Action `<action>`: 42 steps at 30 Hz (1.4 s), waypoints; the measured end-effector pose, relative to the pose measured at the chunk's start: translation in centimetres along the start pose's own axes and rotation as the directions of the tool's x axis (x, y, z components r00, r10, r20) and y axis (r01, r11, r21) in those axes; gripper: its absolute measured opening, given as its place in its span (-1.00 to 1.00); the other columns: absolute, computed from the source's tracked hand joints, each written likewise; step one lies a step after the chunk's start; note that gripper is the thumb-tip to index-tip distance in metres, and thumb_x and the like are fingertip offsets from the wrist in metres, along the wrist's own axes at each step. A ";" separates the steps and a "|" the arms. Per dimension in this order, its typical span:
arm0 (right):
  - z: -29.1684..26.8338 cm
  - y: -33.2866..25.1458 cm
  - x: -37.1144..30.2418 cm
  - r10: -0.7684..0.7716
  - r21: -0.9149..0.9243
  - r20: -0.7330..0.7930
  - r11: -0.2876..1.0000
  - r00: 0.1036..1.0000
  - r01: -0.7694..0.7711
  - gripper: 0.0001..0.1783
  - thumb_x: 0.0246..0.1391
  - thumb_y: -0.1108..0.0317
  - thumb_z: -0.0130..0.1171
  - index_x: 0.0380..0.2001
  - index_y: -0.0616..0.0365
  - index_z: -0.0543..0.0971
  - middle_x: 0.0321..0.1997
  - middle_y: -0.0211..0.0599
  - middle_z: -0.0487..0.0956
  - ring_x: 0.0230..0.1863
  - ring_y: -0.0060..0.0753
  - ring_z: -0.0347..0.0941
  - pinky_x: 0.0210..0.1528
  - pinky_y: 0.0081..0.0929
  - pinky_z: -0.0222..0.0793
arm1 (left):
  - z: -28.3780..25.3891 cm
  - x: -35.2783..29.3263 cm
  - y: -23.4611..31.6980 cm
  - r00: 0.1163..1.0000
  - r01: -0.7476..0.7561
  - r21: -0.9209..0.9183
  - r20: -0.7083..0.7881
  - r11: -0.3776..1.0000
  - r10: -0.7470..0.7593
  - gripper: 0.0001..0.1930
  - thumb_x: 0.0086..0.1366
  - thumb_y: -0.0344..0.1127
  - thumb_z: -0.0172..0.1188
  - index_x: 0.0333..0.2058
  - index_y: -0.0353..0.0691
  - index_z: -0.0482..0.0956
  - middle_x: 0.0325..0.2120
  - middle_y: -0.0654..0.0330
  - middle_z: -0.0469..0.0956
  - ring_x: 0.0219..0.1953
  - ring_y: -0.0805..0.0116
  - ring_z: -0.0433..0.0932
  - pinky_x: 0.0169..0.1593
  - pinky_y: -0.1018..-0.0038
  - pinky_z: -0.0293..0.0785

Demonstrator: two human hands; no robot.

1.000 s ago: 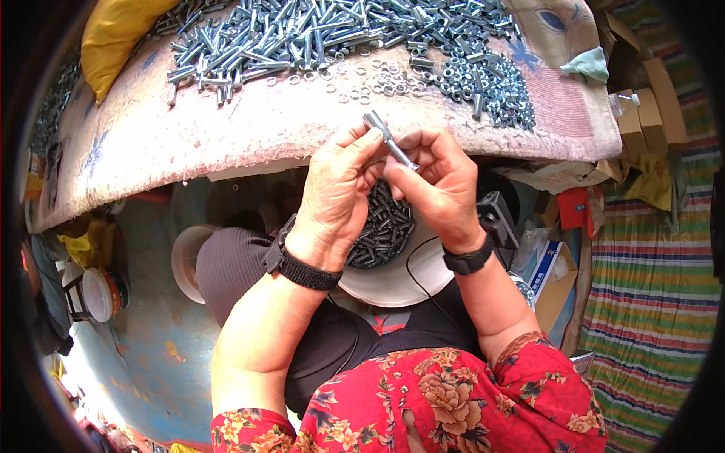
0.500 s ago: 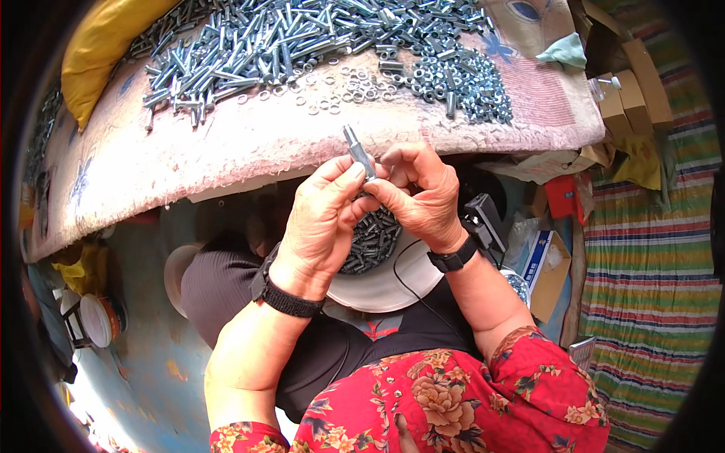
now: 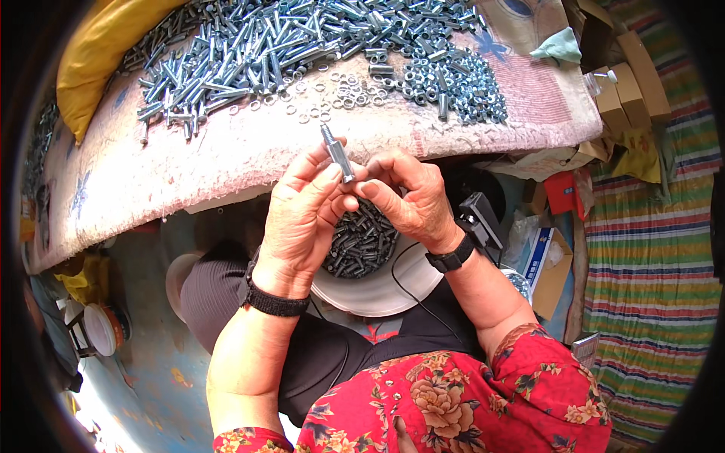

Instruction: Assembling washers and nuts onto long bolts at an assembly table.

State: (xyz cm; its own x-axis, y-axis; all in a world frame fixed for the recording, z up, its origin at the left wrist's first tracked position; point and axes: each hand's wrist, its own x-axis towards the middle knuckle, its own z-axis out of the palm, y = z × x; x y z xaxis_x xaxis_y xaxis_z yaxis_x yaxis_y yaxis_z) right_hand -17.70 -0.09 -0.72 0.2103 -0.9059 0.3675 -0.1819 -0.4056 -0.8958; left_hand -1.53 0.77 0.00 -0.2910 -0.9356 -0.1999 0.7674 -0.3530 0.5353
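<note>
The step in hand looks to be close two-handed fingertip work on one metal fastener (image 3: 339,158), whose slim, threaded-looking end tilts up and away out of a thicker sleeve. It sits above the near edge of the cloth-covered desk (image 3: 177,181), gripped between the thumb and fingers of the left hand (image 3: 297,208). The right hand (image 3: 414,198) has its thumb and forefinger drawn in just beside the lower end; whether they touch it, or pinch something small, I cannot tell. Below the hands, a pale tub (image 3: 377,303) holds many short dark pieces (image 3: 361,245), while bolts (image 3: 249,64), loose rings (image 3: 353,92) and nuts (image 3: 477,94) lie spread across the desk, beyond the hands. As I judge it, the next move calls for a steady left pinch that stops the fastener from rolling, and small, well-aligned work by the right fingertips at that lower end.
</note>
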 end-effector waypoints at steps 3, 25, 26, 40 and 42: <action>-1.0 -1.0 -0.8 0.098 -0.155 0.089 0.984 0.991 -0.083 -0.84 -0.03 0.37 0.24 -0.45 0.20 0.48 -0.66 -0.38 0.44 -0.67 -0.64 0.31 -0.61 -0.62 0.22 | -0.5 0.3 0.5 0.999 -0.029 0.020 0.028 0.999 0.028 -0.65 0.26 -0.43 0.04 0.02 -0.32 0.31 -0.31 0.05 0.55 -0.35 0.34 0.58 -0.36 0.63 0.53; -0.7 4.9 17.7 0.042 -0.909 0.215 0.374 0.976 0.184 -0.76 -0.10 0.18 0.13 -0.32 -0.11 0.64 -0.41 -0.18 0.59 -0.33 -0.09 0.53 -0.27 -0.22 0.45 | -1.1 0.6 2.7 0.985 -0.051 0.131 -0.156 0.990 0.072 -0.68 0.32 -0.21 -0.01 -0.09 -0.34 0.40 -0.49 0.18 0.53 -0.59 0.53 0.45 -0.57 0.72 0.28; -0.7 4.7 18.1 0.094 -0.904 0.228 0.389 0.969 0.175 -0.73 -0.14 0.16 0.17 -0.30 -0.10 0.64 -0.39 -0.19 0.60 -0.30 -0.09 0.53 -0.24 -0.23 0.44 | -1.1 0.6 2.8 0.985 -0.046 0.132 -0.161 0.990 0.067 -0.68 0.32 -0.21 -0.01 -0.08 -0.35 0.40 -0.49 0.18 0.53 -0.59 0.53 0.45 -0.57 0.72 0.28; -0.1 4.6 18.1 0.085 -0.924 0.279 0.296 0.957 0.243 -0.74 -0.08 0.18 0.08 -0.43 0.12 0.58 -0.42 -0.08 0.58 -0.30 -0.05 0.53 -0.24 -0.16 0.45 | -2.4 -0.1 3.3 0.976 -0.112 0.112 -0.173 0.987 0.130 -0.64 0.32 -0.16 -0.01 -0.10 -0.36 0.42 -0.54 0.17 0.53 -0.63 0.54 0.42 -0.61 0.71 0.22; -0.7 4.9 18.4 0.093 -0.897 0.320 0.350 0.943 0.269 -0.75 -0.09 0.15 0.10 -0.43 0.05 0.61 -0.40 -0.13 0.59 -0.27 -0.08 0.53 -0.23 -0.18 0.45 | -2.4 -0.1 3.2 0.974 -0.093 0.130 -0.194 0.987 0.118 -0.65 0.31 -0.16 -0.01 -0.12 -0.35 0.44 -0.55 0.17 0.52 -0.64 0.54 0.42 -0.62 0.71 0.21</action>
State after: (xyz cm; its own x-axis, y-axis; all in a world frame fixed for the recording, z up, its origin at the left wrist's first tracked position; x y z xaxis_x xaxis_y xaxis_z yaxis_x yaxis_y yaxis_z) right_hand -15.35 -18.82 1.85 0.4884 -0.8531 0.1834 -0.8687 -0.4952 0.0096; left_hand 2.30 -0.25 -0.22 -0.0823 -0.9532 -0.2908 0.7102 -0.2608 0.6539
